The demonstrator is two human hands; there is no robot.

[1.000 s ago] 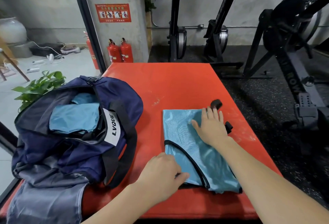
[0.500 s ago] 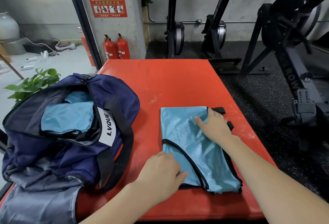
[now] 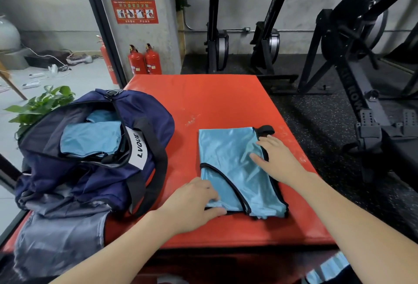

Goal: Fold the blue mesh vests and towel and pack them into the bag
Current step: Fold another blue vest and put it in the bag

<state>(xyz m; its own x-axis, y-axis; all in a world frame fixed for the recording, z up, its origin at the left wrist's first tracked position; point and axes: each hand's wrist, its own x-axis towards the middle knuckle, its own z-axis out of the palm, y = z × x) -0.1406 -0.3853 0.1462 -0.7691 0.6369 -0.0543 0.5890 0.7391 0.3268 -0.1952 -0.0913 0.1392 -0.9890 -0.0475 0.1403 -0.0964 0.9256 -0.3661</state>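
A light blue mesh vest with black trim lies folded into a narrow strip on the red padded table. My left hand pinches its near left corner, thumb below the edge. My right hand rests flat on the vest's right edge, fingers straight, just below a black strap end. The navy bag sits open on the table's left side, with folded light blue fabric inside it.
Rowing machines stand on the black floor to the right and behind the table. Red fire extinguishers and a green plant are at the left back. A bit of blue cloth shows below the table's near edge.
My right hand slid from the middle of the vest out to its right edge. The left hand kept its hold on the near corner.
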